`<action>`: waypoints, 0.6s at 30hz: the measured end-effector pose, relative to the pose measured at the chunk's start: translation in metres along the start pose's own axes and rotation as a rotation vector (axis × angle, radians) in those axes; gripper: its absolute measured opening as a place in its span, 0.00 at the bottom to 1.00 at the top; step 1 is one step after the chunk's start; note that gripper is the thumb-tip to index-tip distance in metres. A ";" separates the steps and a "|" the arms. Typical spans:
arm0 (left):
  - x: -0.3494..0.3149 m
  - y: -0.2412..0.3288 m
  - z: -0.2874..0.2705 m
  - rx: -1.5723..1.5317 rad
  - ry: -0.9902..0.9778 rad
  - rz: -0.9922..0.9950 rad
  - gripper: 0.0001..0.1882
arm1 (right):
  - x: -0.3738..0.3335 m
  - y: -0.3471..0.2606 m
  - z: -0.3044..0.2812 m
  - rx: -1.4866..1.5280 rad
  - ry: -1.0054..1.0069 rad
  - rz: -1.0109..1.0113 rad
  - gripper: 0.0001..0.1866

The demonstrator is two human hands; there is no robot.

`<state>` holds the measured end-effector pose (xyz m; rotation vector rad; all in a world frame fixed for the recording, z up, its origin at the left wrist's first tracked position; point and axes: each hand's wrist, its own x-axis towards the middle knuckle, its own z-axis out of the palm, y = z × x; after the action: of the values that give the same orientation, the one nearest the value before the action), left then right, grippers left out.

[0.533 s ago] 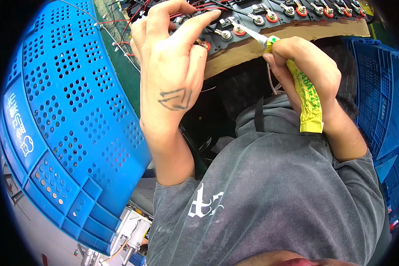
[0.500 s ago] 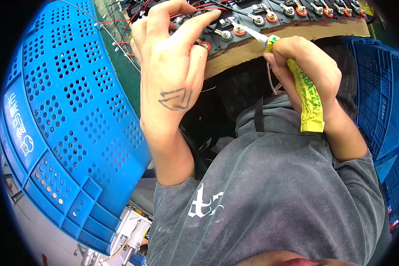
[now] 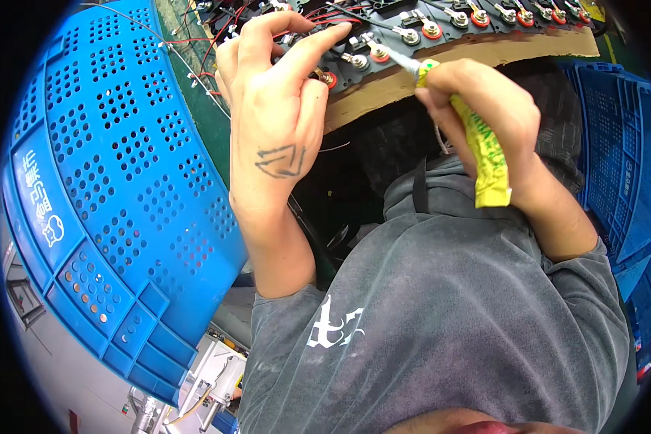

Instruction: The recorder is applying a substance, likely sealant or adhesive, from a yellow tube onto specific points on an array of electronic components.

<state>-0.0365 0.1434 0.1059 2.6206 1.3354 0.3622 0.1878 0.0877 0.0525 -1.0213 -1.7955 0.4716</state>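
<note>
My right hand [image 3: 495,101] is closed round a crumpled yellow squeeze tube [image 3: 490,170] with green print. Its pale, tapered nozzle [image 3: 406,64] points up and left, with the tip beside a red-ringed bolt terminal [image 3: 379,53] on a black panel [image 3: 452,40]. Just left of there, my left hand [image 3: 275,116] hangs over the panel's edge, thumb and forefinger apart, with no object seen between them. Its other fingertips are partly hidden. Black cable lugs [image 3: 410,35] and more bolted terminals, some red-ringed, run along the panel.
Beneath the panel lies a tan board [image 3: 390,90]. A large perforated blue plastic crate [image 3: 123,137] stands at left, with thin wires [image 3: 184,61] beside it. More blue crates [image 3: 618,152] are stacked at right. White equipment [image 3: 213,372] shows at lower left.
My right hand and the tube have shifted slightly left, the nozzle staying near the same red-ringed terminal. The panel appears a little lower and further left in view. My left hand keeps its pose.
</note>
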 end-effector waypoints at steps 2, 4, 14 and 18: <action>-0.001 -0.004 0.005 0.020 0.052 0.014 0.31 | -0.002 0.001 0.001 0.027 0.008 0.003 0.12; -0.001 -0.002 0.002 0.000 0.015 -0.004 0.29 | -0.002 0.004 -0.001 0.048 0.026 0.003 0.12; 0.013 0.017 0.004 -0.056 0.081 -0.022 0.28 | -0.004 0.012 -0.026 0.073 0.004 -0.002 0.13; 0.027 0.035 0.000 0.060 -0.009 0.026 0.36 | -0.002 0.013 -0.025 0.098 0.009 0.035 0.13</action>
<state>0.0063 0.1450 0.1188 2.6872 1.3313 0.3186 0.2158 0.0904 0.0529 -0.9866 -1.7323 0.5699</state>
